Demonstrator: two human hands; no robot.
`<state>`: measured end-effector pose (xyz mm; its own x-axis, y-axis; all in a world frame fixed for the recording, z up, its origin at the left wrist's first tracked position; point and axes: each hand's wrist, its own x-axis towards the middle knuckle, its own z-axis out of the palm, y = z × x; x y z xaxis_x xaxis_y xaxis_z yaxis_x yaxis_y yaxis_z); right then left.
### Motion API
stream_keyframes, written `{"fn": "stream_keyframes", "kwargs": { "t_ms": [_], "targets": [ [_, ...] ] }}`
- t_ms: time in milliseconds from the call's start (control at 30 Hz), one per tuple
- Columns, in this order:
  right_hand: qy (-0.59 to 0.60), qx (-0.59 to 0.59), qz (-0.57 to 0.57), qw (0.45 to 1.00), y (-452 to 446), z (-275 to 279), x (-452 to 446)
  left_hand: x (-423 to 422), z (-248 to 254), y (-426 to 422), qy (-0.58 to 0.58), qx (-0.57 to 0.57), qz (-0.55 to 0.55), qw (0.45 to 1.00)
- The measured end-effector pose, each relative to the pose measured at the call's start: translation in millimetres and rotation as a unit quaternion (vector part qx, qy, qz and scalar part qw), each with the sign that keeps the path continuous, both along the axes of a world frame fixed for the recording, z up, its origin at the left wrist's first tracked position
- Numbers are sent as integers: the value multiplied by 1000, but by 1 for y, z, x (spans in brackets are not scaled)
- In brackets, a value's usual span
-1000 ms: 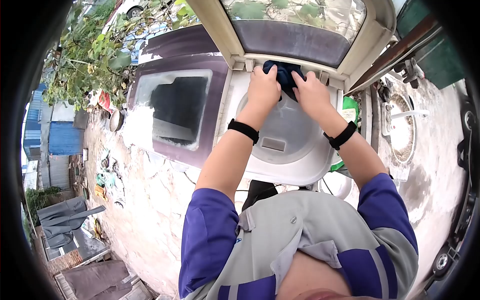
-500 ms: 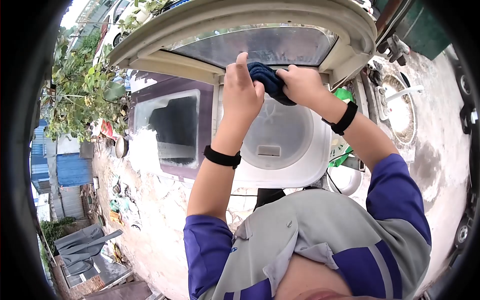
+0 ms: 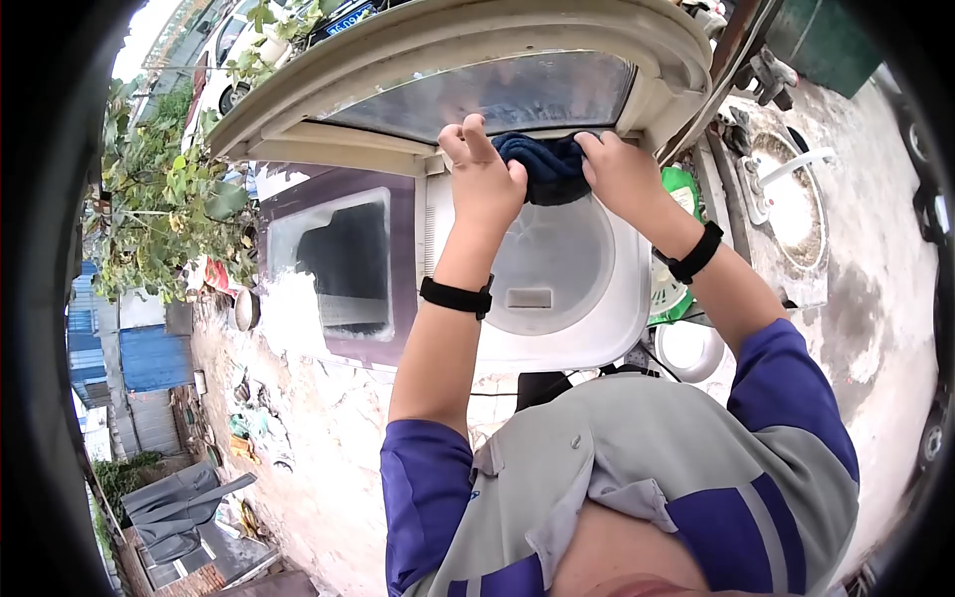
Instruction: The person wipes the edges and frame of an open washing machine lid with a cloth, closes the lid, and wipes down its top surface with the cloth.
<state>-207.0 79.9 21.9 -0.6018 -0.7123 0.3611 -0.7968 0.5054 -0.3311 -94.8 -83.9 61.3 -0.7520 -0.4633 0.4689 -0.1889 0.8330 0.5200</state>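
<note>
The left hand (image 3: 482, 179) and right hand (image 3: 624, 184) hold a bunched dark blue cloth (image 3: 549, 169) between them. Just below them is the round inner lid (image 3: 552, 259) of the washing machine (image 3: 582, 348). Its raised outer lid (image 3: 458, 42) is past the fingers. A green bag (image 3: 680, 189) is beside the right wrist.

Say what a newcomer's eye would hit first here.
Probably the big raised lid, arching across the top of the view. Next, the dark blue cloth bunched between the left hand and right hand, just below it. Then the pale round cover in the white machine top, mid-picture.
</note>
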Motion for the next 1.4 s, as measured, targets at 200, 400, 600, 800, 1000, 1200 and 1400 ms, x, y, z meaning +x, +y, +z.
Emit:
{"fn": "stream_keyframes", "kwargs": {
  "t_ms": [200, 400, 600, 800, 1000, 1200, 1400],
  "targets": [
    [-96, 3, 21, 995, 3, -22, -8, -9, 8, -5, -29, 7, -8, 1000],
    [-271, -409, 52, 870, 11, 74, 1, -10, 29, -9, 63, 27, -12, 998],
    [111, -374, 181, 903, -9, 131, 19, -20, 92, 3, 287, -93, -13, 953],
    [397, -234, 29, 887, -36, 109, -35, -44, 97, -10, 270, -144, -35, 951],
    [355, -128, 108, 920, -20, 58, -39, -58, 22, -18, 158, -163, -14, 974],
    [296, -68, 244, 921, -15, 34, -49, -42, -15, -26, 13, -188, -87, 978],
    [446, -226, 114, 858, -55, 156, -50, -51, 105, -40, 273, -213, -6, 938]
  ]
}}
